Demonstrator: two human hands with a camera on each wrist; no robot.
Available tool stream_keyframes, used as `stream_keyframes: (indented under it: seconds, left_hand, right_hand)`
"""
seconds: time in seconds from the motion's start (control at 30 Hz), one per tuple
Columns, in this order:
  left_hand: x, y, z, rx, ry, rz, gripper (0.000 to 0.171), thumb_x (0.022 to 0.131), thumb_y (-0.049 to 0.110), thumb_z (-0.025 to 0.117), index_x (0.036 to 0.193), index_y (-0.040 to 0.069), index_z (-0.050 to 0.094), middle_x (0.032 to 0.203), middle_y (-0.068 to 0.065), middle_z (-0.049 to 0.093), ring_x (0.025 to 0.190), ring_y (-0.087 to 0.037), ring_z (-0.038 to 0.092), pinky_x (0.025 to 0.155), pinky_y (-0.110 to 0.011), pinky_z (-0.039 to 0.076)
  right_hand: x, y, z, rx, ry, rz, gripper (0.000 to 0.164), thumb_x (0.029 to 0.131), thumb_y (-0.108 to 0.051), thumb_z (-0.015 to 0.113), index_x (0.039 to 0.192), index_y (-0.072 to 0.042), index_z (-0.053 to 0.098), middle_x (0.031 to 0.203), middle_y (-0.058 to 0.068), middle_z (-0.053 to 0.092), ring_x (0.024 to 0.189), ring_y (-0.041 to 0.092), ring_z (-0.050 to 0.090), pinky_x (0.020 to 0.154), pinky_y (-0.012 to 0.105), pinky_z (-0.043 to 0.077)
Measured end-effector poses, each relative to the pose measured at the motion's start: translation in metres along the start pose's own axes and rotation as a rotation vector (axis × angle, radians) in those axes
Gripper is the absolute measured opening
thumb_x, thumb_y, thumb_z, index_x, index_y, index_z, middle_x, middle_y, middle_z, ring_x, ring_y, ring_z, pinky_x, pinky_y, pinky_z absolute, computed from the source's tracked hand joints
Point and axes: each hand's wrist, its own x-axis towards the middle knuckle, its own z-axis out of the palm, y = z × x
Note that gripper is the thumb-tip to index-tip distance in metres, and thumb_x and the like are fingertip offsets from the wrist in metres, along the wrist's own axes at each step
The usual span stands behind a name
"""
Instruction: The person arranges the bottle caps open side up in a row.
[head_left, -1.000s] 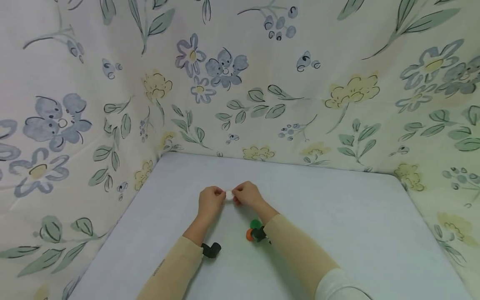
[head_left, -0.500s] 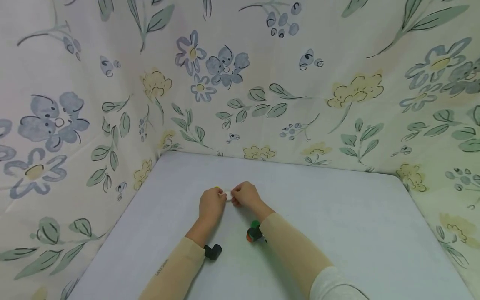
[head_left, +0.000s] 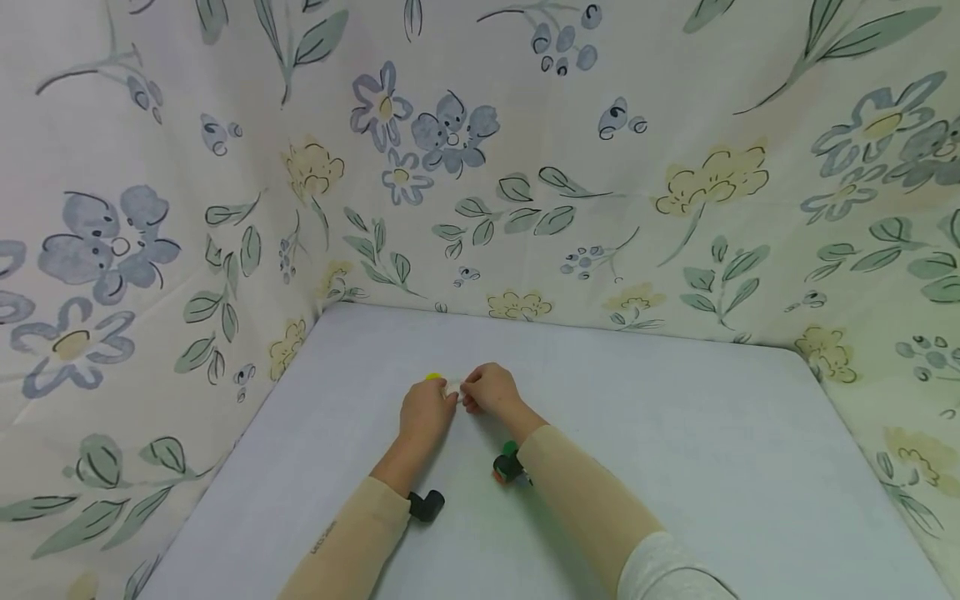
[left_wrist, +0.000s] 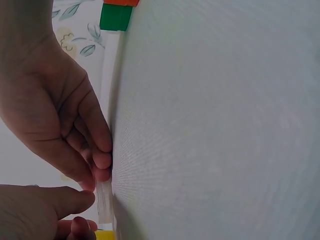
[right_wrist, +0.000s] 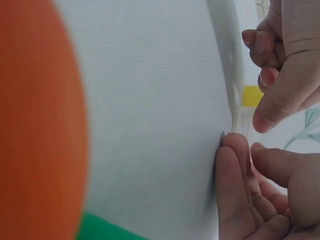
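A small white round piece with a ribbed side, like a bottle cap, stands between my two hands near the middle of the table. My left hand pinches its left side; in the right wrist view the left thumb lies against the ribbed rim. From the other side my right hand grips it between thumb and fingertips. Past the left hand lies a yellow piece, mostly hidden. Fingers cover much of the white piece in every view.
Under the right forearm a green piece and an orange piece lie close together, partly covered by the black wrist camera. Another black camera is on the left wrist. Floral cloth hangs behind the white table.
My left hand has turned and shifted slightly right across the white cap, uncovering the yellow piece behind it. The right hand has stayed nearly in place, its forearm a little lower left.
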Motion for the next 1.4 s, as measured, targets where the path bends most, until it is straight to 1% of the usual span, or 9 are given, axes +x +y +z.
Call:
stream_keyframes:
  seconds: [0.13, 0.53, 0.77, 0.9, 1.0, 1.1, 1.13, 1.23, 1.4]
  left_hand:
    - [0.0, 0.0, 0.0, -0.005, 0.005, 0.013, 0.034, 0.094, 0.019, 0.074, 0.117, -0.007, 0.072, 0.112, -0.021, 0.073, 0.104, -0.038, 0.069, 0.086, -0.049, 0.056]
    - [-0.002, 0.0, 0.003, -0.037, -0.004, -0.003, 0.037, 0.094, 0.021, 0.076, 0.118, -0.007, 0.072, 0.112, -0.02, 0.073, 0.106, -0.038, 0.069, 0.09, -0.05, 0.055]
    - [-0.001, 0.0, 0.003, -0.026, 0.004, 0.0, 0.039, 0.093, 0.023, 0.076, 0.119, -0.006, 0.072, 0.112, -0.02, 0.073, 0.106, -0.039, 0.068, 0.09, -0.051, 0.054]
    - [-0.005, 0.0, -0.004, -0.034, 0.009, -0.019, 0.04, 0.091, 0.018, 0.077, 0.122, -0.007, 0.069, 0.115, -0.021, 0.072, 0.107, -0.04, 0.068, 0.091, -0.051, 0.054]
    - [-0.01, -0.003, -0.012, -0.044, 0.002, -0.041, 0.043, 0.092, 0.013, 0.076, 0.127, -0.008, 0.066, 0.108, -0.021, 0.072, 0.097, -0.036, 0.069, 0.086, -0.049, 0.055]
    - [-0.015, -0.005, -0.021, -0.049, 0.001, -0.051, 0.043, 0.092, 0.011, 0.075, 0.129, -0.007, 0.063, 0.099, -0.019, 0.072, 0.088, -0.031, 0.068, 0.08, -0.047, 0.056]
    - [-0.016, -0.006, -0.023, -0.047, 0.0, -0.054, 0.042, 0.092, 0.011, 0.075, 0.128, -0.007, 0.064, 0.096, -0.017, 0.072, 0.085, -0.03, 0.068, 0.077, -0.046, 0.056]
    - [-0.019, -0.008, -0.028, -0.046, -0.011, -0.068, 0.035, 0.092, 0.011, 0.074, 0.122, -0.006, 0.067, 0.096, -0.016, 0.072, 0.087, -0.03, 0.068, 0.077, -0.045, 0.056]
    - [-0.025, -0.01, -0.027, -0.047, -0.078, -0.083, 0.022, 0.092, 0.01, 0.072, 0.11, -0.003, 0.072, 0.103, -0.016, 0.073, 0.094, -0.033, 0.067, 0.081, -0.047, 0.055]
  right_hand:
    - [-0.001, 0.0, -0.001, -0.006, 0.004, 0.005, 0.012, 0.1, -0.012, 0.068, 0.099, 0.0, 0.069, 0.077, 0.011, 0.072, 0.068, 0.022, 0.072, 0.06, 0.028, 0.057]
    - [-0.002, 0.004, -0.004, -0.006, 0.045, -0.007, 0.013, 0.1, -0.011, 0.067, 0.106, 0.0, 0.069, 0.078, 0.006, 0.072, 0.068, 0.015, 0.07, 0.062, 0.026, 0.057]
    - [-0.01, 0.005, -0.008, 0.003, 0.046, -0.03, 0.016, 0.1, -0.011, 0.066, 0.111, 0.0, 0.069, 0.085, 0.007, 0.073, 0.075, 0.018, 0.072, 0.066, 0.027, 0.056]
    - [-0.015, 0.006, -0.016, -0.06, 0.052, -0.077, 0.02, 0.097, -0.013, 0.066, 0.113, -0.001, 0.07, 0.086, 0.005, 0.073, 0.072, 0.015, 0.069, 0.068, 0.028, 0.054]
    - [-0.019, 0.008, -0.024, -0.101, 0.053, -0.099, 0.024, 0.096, -0.013, 0.065, 0.115, -0.001, 0.07, 0.086, 0.003, 0.072, 0.071, 0.013, 0.066, 0.069, 0.028, 0.053]
    - [-0.024, 0.009, -0.034, -0.097, 0.048, -0.11, 0.025, 0.096, -0.013, 0.065, 0.118, -0.001, 0.069, 0.089, 0.004, 0.072, 0.075, 0.014, 0.067, 0.072, 0.03, 0.054]
    - [-0.025, 0.009, -0.037, -0.098, 0.045, -0.111, 0.026, 0.096, -0.013, 0.065, 0.119, -0.001, 0.069, 0.09, 0.005, 0.073, 0.077, 0.015, 0.068, 0.072, 0.031, 0.054]
    - [-0.032, 0.011, -0.046, -0.095, 0.031, -0.114, 0.026, 0.097, -0.014, 0.066, 0.121, -0.002, 0.068, 0.096, 0.006, 0.073, 0.081, 0.016, 0.069, 0.074, 0.031, 0.055]
    - [-0.047, 0.018, -0.059, -0.105, 0.018, -0.15, 0.029, 0.099, -0.017, 0.067, 0.124, -0.003, 0.068, 0.1, 0.005, 0.072, 0.085, 0.016, 0.068, 0.077, 0.034, 0.056]
